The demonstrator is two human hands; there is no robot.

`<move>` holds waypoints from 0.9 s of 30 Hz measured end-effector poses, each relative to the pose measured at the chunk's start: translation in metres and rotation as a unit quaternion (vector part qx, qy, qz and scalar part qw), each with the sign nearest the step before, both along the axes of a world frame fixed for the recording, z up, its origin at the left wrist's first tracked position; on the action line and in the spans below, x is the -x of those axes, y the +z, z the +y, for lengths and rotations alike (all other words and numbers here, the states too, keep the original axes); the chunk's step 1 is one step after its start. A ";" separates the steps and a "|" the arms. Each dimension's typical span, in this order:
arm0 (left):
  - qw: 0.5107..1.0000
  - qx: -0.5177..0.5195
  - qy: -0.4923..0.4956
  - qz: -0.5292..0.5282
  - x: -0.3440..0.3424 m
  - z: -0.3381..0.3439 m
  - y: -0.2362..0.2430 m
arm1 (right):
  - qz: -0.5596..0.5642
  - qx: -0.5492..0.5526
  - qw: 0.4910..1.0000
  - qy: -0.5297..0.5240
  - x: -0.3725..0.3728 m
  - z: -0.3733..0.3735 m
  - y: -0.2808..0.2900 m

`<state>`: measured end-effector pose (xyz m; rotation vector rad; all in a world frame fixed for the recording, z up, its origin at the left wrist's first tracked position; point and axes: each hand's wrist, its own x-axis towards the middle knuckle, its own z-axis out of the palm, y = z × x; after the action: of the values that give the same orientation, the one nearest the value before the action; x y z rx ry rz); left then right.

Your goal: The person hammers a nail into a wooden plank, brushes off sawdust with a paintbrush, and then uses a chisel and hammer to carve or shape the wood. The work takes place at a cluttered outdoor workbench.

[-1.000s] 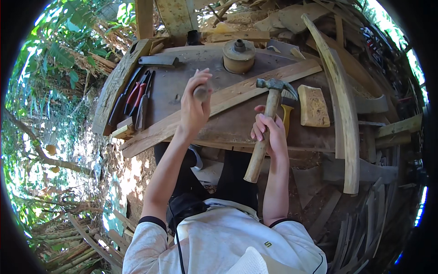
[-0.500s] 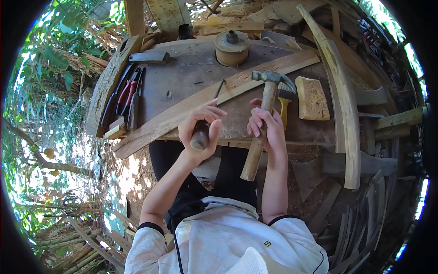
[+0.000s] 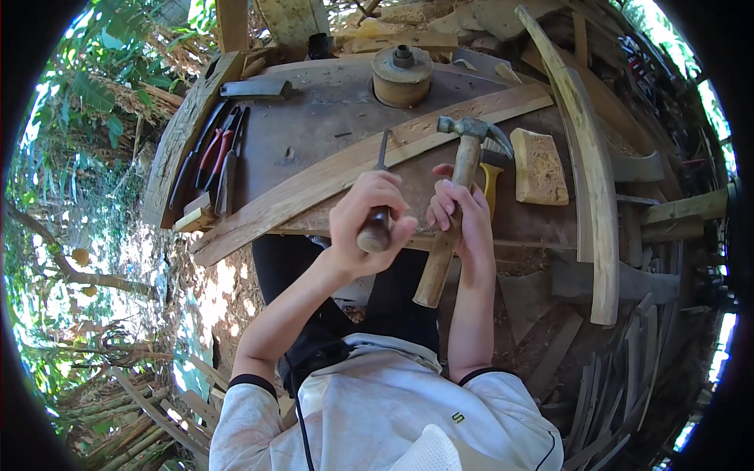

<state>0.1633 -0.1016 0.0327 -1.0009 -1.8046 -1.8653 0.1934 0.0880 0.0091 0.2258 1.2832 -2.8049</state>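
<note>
Left hand: fingers curled round the handle of a thin metal tool; the butt of the handle faces the wearer.
Thin metal tool: shaft pointing far, over the board; whether its tip touches the wood cannot be told.
Right hand: fingers wrapped round the shaft of a claw hammer; the hammer's head lies far, its handle end near.
Board: laid slantwise across the worktop, from near left to far right; its near left end overhangs the edge.
Right side: a yellow-handled brush, partly hidden behind the hammer; a wood block just beside it; a long curved pole farther right.
Left side: red-handled pliers.
Far side: a round container with a short neck.
</note>
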 end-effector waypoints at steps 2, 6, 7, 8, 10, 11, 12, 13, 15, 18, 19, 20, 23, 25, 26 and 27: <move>0.998 0.029 -0.034 0.032 0.004 0.003 -0.001 | 0.002 0.004 1.000 0.004 0.000 0.001 -0.002; 0.987 0.056 -0.086 0.124 0.008 0.017 -0.004 | 0.016 0.010 1.000 0.006 0.001 0.003 -0.006; 0.982 0.047 -0.087 0.161 0.012 0.023 0.000 | 0.009 0.003 1.000 0.000 0.002 0.003 -0.007; 0.976 0.038 -0.088 0.198 0.014 0.028 0.004 | 0.001 -0.004 1.000 -0.005 0.002 0.004 -0.008; 0.976 0.058 -0.077 0.195 0.014 0.028 0.006 | -0.008 -0.009 1.000 -0.013 0.002 0.003 -0.006; 0.976 0.077 -0.080 0.185 0.014 0.026 0.003 | -0.011 -0.006 1.000 -0.015 0.001 0.002 -0.003; 0.976 0.096 -0.083 0.176 0.015 0.025 -0.001 | -0.013 -0.003 1.000 -0.018 0.001 0.001 -0.002; 0.973 0.112 -0.094 0.176 0.015 0.025 -0.005 | -0.015 -0.001 1.000 -0.015 0.001 0.001 -0.003; 0.967 0.142 -0.115 0.177 0.021 0.027 -0.013 | -0.019 0.002 1.000 -0.008 0.003 0.003 -0.006; 0.966 0.071 -0.129 0.211 0.032 0.039 -0.014 | -0.031 -0.022 0.999 -0.030 0.005 0.004 -0.009; 0.960 0.062 -0.122 0.246 0.038 0.041 -0.012 | -0.043 -0.038 0.997 -0.044 0.005 0.002 -0.003; 0.959 0.058 -0.102 0.257 0.039 0.041 -0.010 | -0.053 -0.038 0.996 -0.054 0.004 -0.002 0.002; 0.960 0.065 -0.067 0.262 0.043 0.042 -0.008 | -0.062 -0.027 0.995 -0.073 0.000 -0.006 0.010; 0.966 0.102 -0.066 0.227 0.042 0.036 -0.008 | -0.040 0.003 0.997 -0.060 0.002 -0.003 -0.001; 0.964 0.103 -0.069 0.235 0.041 0.037 -0.008 | -0.037 0.004 0.998 -0.056 0.003 -0.001 -0.003; 0.962 0.103 -0.071 0.242 0.040 0.038 -0.008 | -0.035 0.005 0.998 -0.052 0.004 0.001 -0.005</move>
<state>0.1230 -0.0635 0.0248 -1.5421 -1.6760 -1.3548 0.1890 0.0891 0.0039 0.3986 1.2790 -2.8583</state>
